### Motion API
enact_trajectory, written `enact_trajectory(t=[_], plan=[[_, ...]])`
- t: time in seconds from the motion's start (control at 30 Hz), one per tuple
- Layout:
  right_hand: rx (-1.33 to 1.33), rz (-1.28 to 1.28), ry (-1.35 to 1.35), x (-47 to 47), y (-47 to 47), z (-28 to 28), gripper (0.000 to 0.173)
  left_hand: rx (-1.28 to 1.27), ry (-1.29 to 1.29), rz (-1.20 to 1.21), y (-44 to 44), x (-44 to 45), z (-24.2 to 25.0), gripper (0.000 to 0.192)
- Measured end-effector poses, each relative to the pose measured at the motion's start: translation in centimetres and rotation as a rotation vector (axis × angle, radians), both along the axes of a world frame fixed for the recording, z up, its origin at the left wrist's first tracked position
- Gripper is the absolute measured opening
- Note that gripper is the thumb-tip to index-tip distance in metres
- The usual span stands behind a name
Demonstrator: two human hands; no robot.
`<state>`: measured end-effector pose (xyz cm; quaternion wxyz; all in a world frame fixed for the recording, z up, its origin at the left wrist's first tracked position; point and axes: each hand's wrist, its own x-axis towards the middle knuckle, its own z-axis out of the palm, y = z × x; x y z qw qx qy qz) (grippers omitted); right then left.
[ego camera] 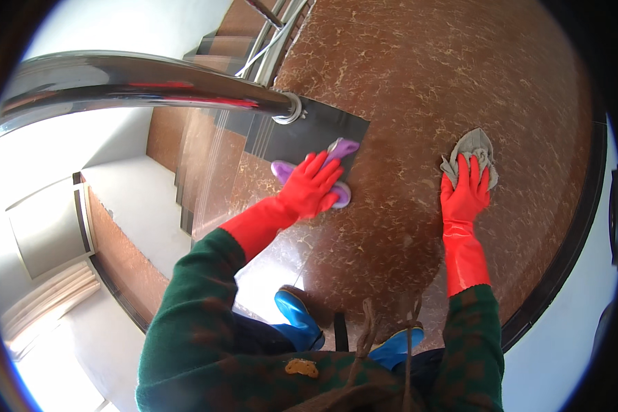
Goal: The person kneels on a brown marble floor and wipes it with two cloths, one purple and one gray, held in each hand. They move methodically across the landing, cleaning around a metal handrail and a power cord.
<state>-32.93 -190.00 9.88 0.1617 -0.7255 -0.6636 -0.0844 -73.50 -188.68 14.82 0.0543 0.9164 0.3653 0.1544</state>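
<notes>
Both of my hands wear long red rubber gloves. My left hand (313, 189) lies over a purple cloth (344, 148), which sticks out around the fingers and rests on the floor by a black tile at the foot of a metal post. My right hand (465, 188) presses a crumpled grey cloth (475, 145) onto the reddish-brown marbled floor (417, 92), with the fingers spread over it. How firmly the left fingers grip the purple cloth is partly hidden by the glove.
A thick shiny metal handrail (149, 85) curves in at the upper left. Stairs (185, 170) drop away at the left. A black skirting (561, 273) runs along the wall at right. Blue boots (297, 316) stand near the bottom.
</notes>
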Motion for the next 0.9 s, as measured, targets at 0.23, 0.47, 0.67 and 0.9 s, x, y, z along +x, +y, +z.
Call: enact_trajectory(t=[0.23,0.47,0.67,0.9], plan=[[0.037,0.045,-0.016,0.2,0.1,-0.4,0.055,0.211,-0.056,0.521,12.8,3.5,-6.0,0.055],[0.073,0.042,0.023,0.2,0.3,-0.1,0.054,-0.237,0.267,0.008,-5.8,-6.0,-2.1,0.082],[0.046,0.087,-0.064,0.8,0.2,-0.7,0.056,-0.412,0.284,0.421,-10.4,-6.4,-0.2,0.087],[0.061,0.184,-0.099,2.0,0.7,-2.2,0.055,-0.025,-0.084,0.666,-0.8,-5.9,-4.8,0.077]])
